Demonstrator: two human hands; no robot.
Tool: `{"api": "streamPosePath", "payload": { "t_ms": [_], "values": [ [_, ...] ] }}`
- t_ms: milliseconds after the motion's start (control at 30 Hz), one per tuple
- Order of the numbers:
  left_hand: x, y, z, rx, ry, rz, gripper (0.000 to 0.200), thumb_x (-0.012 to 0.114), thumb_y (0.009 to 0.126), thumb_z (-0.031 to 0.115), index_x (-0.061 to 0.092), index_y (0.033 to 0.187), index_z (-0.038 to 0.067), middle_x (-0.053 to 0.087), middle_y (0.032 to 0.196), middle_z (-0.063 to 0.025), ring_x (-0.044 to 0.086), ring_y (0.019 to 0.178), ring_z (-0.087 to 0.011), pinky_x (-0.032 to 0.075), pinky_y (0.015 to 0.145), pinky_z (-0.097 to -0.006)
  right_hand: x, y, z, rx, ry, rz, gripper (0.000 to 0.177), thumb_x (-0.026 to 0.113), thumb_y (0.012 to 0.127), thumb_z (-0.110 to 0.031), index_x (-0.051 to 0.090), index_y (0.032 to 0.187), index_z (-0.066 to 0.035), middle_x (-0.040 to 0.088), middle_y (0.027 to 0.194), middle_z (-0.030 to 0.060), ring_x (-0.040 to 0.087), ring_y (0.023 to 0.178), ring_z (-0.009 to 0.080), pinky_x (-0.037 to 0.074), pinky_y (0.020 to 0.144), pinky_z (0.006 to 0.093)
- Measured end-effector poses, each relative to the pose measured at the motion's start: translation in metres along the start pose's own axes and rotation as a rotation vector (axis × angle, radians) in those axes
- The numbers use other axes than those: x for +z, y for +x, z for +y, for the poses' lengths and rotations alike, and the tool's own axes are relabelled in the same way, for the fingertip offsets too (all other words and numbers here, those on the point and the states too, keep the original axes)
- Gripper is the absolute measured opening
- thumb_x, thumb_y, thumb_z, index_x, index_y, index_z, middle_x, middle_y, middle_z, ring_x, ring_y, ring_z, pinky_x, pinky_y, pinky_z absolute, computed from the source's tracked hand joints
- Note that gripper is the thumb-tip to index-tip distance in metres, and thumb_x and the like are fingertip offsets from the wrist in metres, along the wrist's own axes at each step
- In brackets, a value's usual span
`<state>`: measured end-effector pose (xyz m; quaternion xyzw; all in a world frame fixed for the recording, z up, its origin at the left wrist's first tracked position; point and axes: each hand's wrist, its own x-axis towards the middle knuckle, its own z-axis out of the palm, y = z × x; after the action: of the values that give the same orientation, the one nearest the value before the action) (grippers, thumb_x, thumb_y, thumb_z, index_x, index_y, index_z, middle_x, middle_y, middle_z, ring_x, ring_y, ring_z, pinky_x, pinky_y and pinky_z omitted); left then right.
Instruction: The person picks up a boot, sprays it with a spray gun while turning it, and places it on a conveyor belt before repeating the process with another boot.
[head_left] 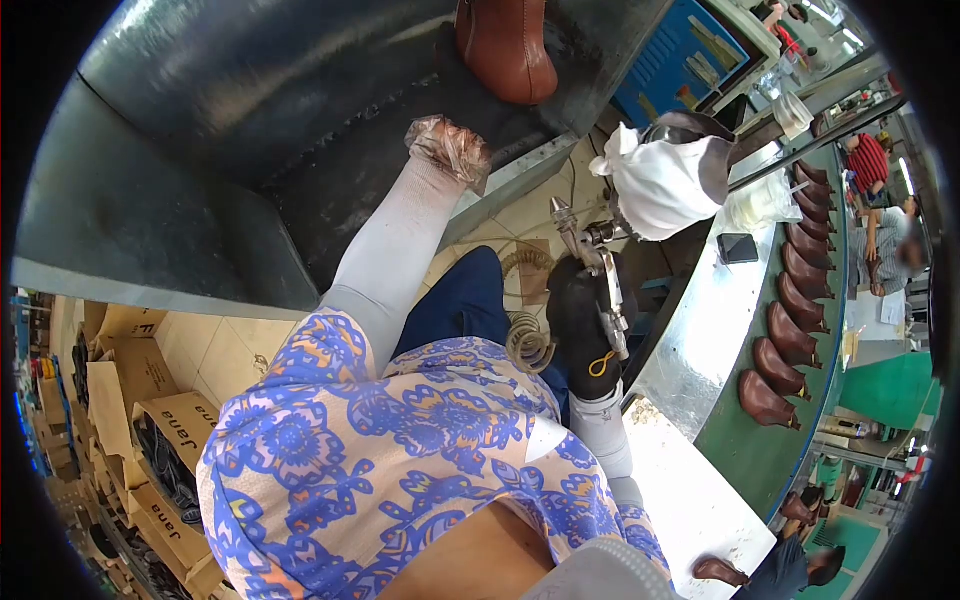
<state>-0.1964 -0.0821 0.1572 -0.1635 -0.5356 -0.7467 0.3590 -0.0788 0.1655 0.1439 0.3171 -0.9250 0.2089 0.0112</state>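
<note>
My left hand (450,150), wrapped in crumpled clear plastic below a white sleeve, reaches into a dark metal booth (200,180). Its fingers are hidden by the wrap. Just beyond it is a reddish-brown boot (507,60), cut off by the top edge, with a gap between hand and boot. My right hand (580,320), in a black glove, is closed around a silver spray gun (608,290) whose nozzle points up toward the booth. A white cloth (660,185) covers a dark rounded thing beside the gun; whether they are joined cannot be made out.
A coiled hose (530,342) hangs beside my right hand. To the right, a green conveyor (735,455) carries a row of brown shoes (792,335). A phone (738,248) lies on the metal ledge. Cardboard boxes (175,430) with dark shoes stand at left. Other people are farther right.
</note>
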Motion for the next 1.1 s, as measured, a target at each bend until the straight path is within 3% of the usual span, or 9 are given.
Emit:
{"api": "streamPosePath", "payload": {
  "t_ms": [67,267,333,400,467,533,667,800,1100],
  "values": [
    [-0.001,0.001,0.001,-0.008,-0.025,0.001,0.048,0.044,0.083,0.039,0.039,0.120,0.009,0.045,0.116,-0.0074,0.045,0.106,-0.0241,0.035,0.089,-0.0360,-0.005,0.002,-0.013,-0.198,0.573,0.382,0.018,0.054,0.081,-0.012,0.054,0.096,-0.002,0.055,0.071,0.0052,0.054,0.059,0.0146,0.044,0.054,0.0279],
    [-0.002,0.003,-0.001,-0.042,-0.104,0.004,0.051,0.042,0.083,0.043,0.037,0.122,0.009,0.043,0.119,-0.0075,0.043,0.108,-0.0243,0.033,0.091,-0.0368,0.002,-0.005,0.004,0.010,0.882,0.342,0.018,0.052,0.086,-0.019,0.055,0.093,-0.002,0.054,0.071,-0.0010,0.046,0.056,0.0037,0.033,0.044,0.0194],
    [0.000,0.002,0.001,-0.050,-0.129,0.012,0.052,0.041,0.083,0.044,0.037,0.123,0.010,0.043,0.120,-0.0076,0.043,0.109,-0.0243,0.032,0.092,-0.0371,0.003,-0.005,0.011,-0.062,0.442,0.330,0.023,0.051,0.088,-0.023,0.055,0.096,-0.002,0.055,0.075,-0.0010,0.046,0.056,0.0037,0.033,0.045,0.0189],
    [0.002,0.002,0.000,-0.063,-0.149,0.017,0.054,0.041,0.083,0.045,0.036,0.124,0.010,0.042,0.121,-0.0076,0.042,0.110,-0.0243,0.032,0.092,-0.0373,-0.003,-0.007,0.005,0.143,0.976,0.320,0.028,0.048,0.091,-0.028,0.055,0.098,-0.003,0.054,0.074,-0.0026,0.046,0.057,0.0030,0.032,0.046,0.0182],
    [0.002,0.003,0.001,-0.069,-0.177,0.018,0.055,0.040,0.083,0.046,0.036,0.124,0.010,0.041,0.122,-0.0076,0.041,0.111,-0.0244,0.031,0.093,-0.0376,-0.008,0.008,0.007,-0.400,0.192,0.560,0.023,0.048,0.088,-0.021,0.055,0.099,-0.002,0.056,0.071,0.0039,0.048,0.052,0.0105,0.036,0.047,0.0232],
    [0.002,0.005,0.000,-0.072,-0.200,0.016,0.056,0.039,0.083,0.047,0.035,0.125,0.010,0.041,0.123,-0.0077,0.041,0.112,-0.0244,0.031,0.094,-0.0379,-0.032,-0.007,-0.009,-0.124,0.617,0.193,0.025,0.046,0.086,-0.014,0.053,0.106,-0.001,0.059,0.080,0.0102,0.056,0.063,0.0179,0.043,0.056,0.0281],
    [0.004,0.004,0.000,-0.098,-0.242,0.018,0.058,0.038,0.083,0.049,0.034,0.126,0.011,0.040,0.125,-0.0077,0.040,0.113,-0.0245,0.030,0.095,-0.0384,-0.027,-0.003,-0.001,0.082,0.861,0.283,0.016,0.059,0.075,-0.006,0.052,0.087,0.001,0.053,0.067,0.0073,0.052,0.055,0.0166,0.041,0.051,0.0275],
    [0.002,0.007,-0.002,-0.115,-0.289,0.018,0.060,0.037,0.083,0.051,0.033,0.127,0.011,0.039,0.126,-0.0078,0.039,0.115,-0.0246,0.028,0.096,-0.0389,-0.024,-0.004,-0.001,-0.148,0.465,0.292,0.023,0.048,0.089,-0.018,0.052,0.097,0.003,0.059,0.084,0.0062,0.056,0.069,0.0139,0.044,0.056,0.0280],
    [0.007,0.008,0.000,-0.168,-0.407,0.032,0.065,0.034,0.083,0.056,0.031,0.130,0.012,0.036,0.130,-0.0080,0.036,0.119,-0.0249,0.026,0.100,-0.0401,-0.028,-0.001,-0.007,-0.102,0.434,0.391,0.013,0.048,0.080,-0.005,0.054,0.092,-0.001,0.057,0.073,0.0064,0.056,0.064,0.0186,0.043,0.055,0.0279]
  ]
}}
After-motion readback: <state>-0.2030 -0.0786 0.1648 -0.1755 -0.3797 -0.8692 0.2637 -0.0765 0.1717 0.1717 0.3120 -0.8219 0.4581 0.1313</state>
